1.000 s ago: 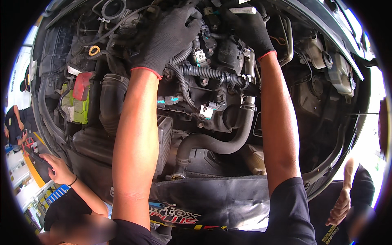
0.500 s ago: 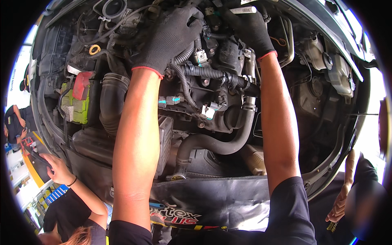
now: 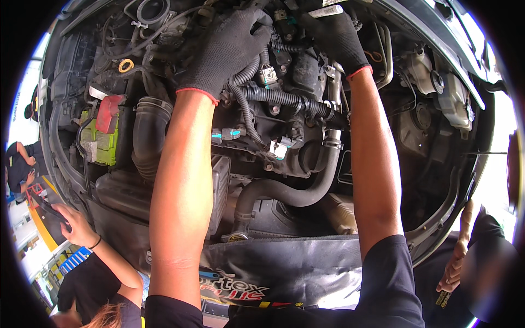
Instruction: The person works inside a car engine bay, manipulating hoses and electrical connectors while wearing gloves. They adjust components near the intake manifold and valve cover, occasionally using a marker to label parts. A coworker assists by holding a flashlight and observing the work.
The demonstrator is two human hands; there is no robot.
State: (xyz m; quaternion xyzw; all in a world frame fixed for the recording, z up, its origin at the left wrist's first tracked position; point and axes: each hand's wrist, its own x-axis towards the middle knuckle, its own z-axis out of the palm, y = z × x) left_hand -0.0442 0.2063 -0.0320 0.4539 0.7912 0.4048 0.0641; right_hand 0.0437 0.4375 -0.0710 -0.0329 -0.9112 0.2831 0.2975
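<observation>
Both my hands wear black knit gloves with red cuffs and reach into the far part of an engine bay. My left hand (image 3: 227, 52) is bent over the engine (image 3: 311, 71), thumb and fingers curled in; what they grip is hidden. To its right, my right hand (image 3: 339, 44) reaches in with its fingers lost in the dark. A white cylinder (image 3: 325, 11) lies across its knuckles; whether the hand holds it I cannot tell. Between the hands are a ribbed wiring conduit (image 3: 279, 98) and a white connector (image 3: 268, 75). Another white connector (image 3: 279, 148) sits nearer.
A thick black hose (image 3: 284, 191) curves below my arms. At left are a green battery (image 3: 101, 142) with a red cover (image 3: 110, 112) and an intake duct (image 3: 150, 128). Plastic reservoirs (image 3: 456, 101) stand at right. A black fender cover (image 3: 284, 257) drapes the front edge. Other people stand at both sides.
My right hand has shifted very slightly to the right. My left hand stays in nearly the same place. At right, another person's hand has moved a little.
</observation>
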